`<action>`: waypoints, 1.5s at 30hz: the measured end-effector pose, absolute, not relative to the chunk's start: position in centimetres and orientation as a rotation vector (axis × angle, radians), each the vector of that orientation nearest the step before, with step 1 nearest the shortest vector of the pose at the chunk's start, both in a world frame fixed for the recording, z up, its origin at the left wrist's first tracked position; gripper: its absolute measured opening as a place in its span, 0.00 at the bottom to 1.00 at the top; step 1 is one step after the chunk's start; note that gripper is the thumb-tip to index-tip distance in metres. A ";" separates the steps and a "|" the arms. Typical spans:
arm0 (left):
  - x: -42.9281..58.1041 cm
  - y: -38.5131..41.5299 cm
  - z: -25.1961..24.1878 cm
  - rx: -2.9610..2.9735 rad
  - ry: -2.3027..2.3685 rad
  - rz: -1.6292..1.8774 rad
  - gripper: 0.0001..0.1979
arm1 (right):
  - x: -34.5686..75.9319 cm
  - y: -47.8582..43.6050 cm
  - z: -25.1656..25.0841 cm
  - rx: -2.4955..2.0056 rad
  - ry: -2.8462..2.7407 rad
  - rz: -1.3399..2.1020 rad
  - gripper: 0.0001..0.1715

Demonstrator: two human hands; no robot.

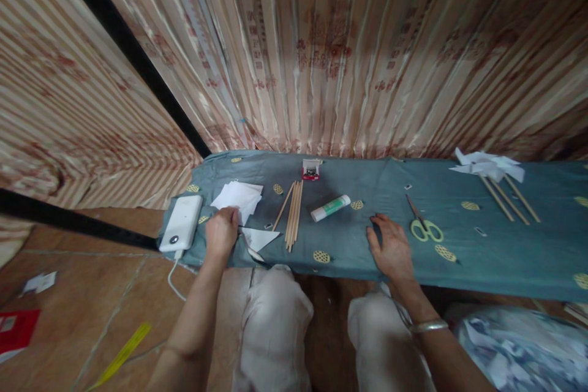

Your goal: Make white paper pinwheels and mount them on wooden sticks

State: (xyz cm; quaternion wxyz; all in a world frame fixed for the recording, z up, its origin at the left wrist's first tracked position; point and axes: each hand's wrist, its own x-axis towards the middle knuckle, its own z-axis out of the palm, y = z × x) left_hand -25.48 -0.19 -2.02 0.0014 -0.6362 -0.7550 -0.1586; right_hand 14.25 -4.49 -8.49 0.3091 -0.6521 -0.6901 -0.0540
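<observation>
At the lower edge of a loose pile of white paper pieces [237,196], my left hand [222,233] is closed, its fingertips on the paper. Just right of it lies a white paper triangle [260,238] with a few faint marks. My right hand [391,246] rests on the cloth with thumb and fingers apart, holding nothing. Between the hands are several thin wooden sticks [294,217] and a white and green glue stick [331,207]. Scissors [425,226] with pale green handles lie right of my right hand. Behind the sticks stands a small red box [311,169] with dark little items inside.
A teal cloth [367,180] covers the long bench. White paper pinwheels [489,165] on sticks lie at the far right. A white power bank [184,223] with a cable sits at the left end. A bag [528,349] of paper scraps stands lower right. Striped curtains [321,55] hang behind.
</observation>
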 end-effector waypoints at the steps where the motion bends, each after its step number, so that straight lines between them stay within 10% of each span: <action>1: -25.4 -0.1 -1.8 -1.968 -2.396 -0.466 0.18 | 14.3 -4.5 -8.5 -1.725 -1.824 -0.141 0.22; 22: -26.4 0.3 -2.5 -1.881 -2.519 -1.161 0.13 | 14.2 -4.5 -8.5 -1.729 -1.809 -0.124 0.21; 45: -23.5 2.6 -3.1 -2.047 -2.270 -0.799 0.20 | 14.3 -4.5 -8.5 -1.711 -1.805 -0.124 0.21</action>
